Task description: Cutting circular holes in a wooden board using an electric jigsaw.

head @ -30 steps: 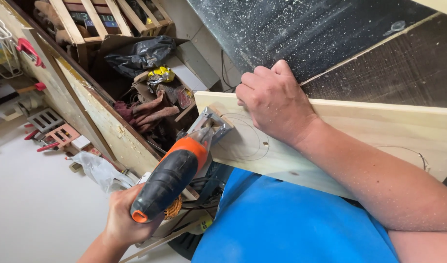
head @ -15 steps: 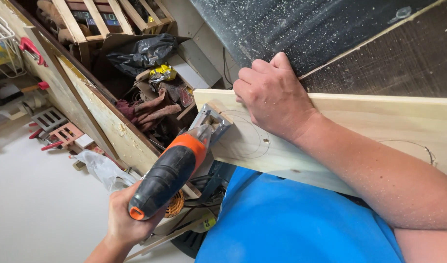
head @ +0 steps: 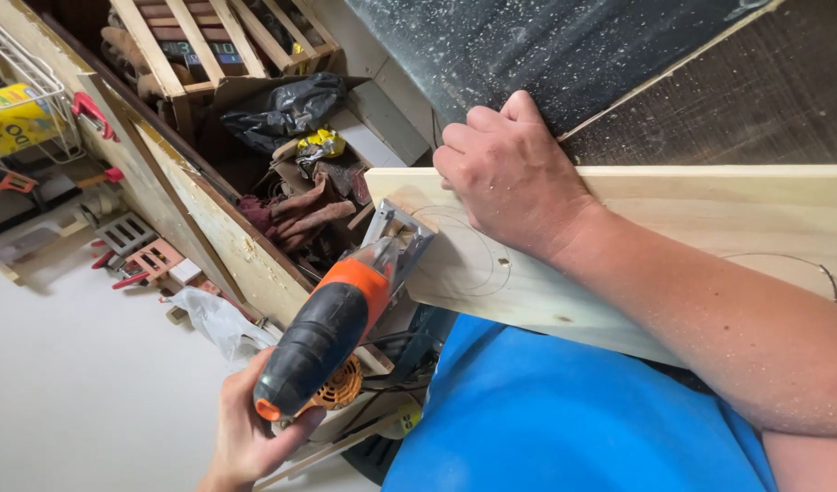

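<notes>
At the bottom of the frame, a black and orange jigsaw (head: 345, 328) is gripped at its rear end by the left hand (head: 250, 437), fingers wrapped around the body. The metal shoe of the tool is set against the left end of a pale wooden board (head: 710, 228), beside a pencilled circle (head: 464, 255). Mid-frame, the board is pressed down by the right hand (head: 514, 173), laid knuckles-up with fingers curled over the far edge. A blue shirt (head: 573, 410) is seen below the board. Farther off, upper left, a wooden crate (head: 227, 46) and a black plastic bag (head: 282, 109) are seen.
</notes>
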